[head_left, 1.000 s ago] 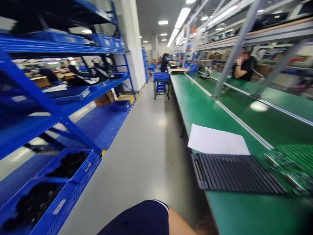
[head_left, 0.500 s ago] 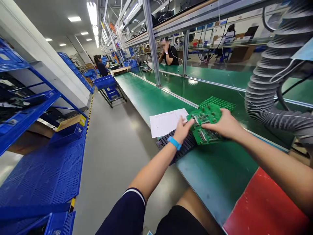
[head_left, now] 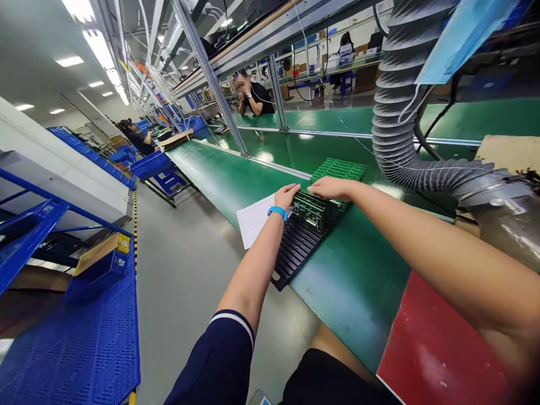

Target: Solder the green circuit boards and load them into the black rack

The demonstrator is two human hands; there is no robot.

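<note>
- Here are the circuit boards (head_left: pixel 311 216), on edge in the black slotted tray (head_left: pixel 296 248), toward its far end!
- They sit just below the fingertips, slightly nearer the camera; top edges slant from far left to near right, across the tray's long axis.
- Left hand (head_left: pixel 287 196) comes in over their left end, fingers nearly together; touching or gripping, I can't tell.
- Right hand (head_left: pixel 329 188) arches over the far side, thumb and fingers bunched low at the boards' tops; whether it pinches one is hidden.
- Neither hand is clearly nearer; a small gap separates the fingertips.
- White paper (head_left: pixel 254 223) lies left, the green grid (head_left: pixel 341 169) just beyond.
</note>
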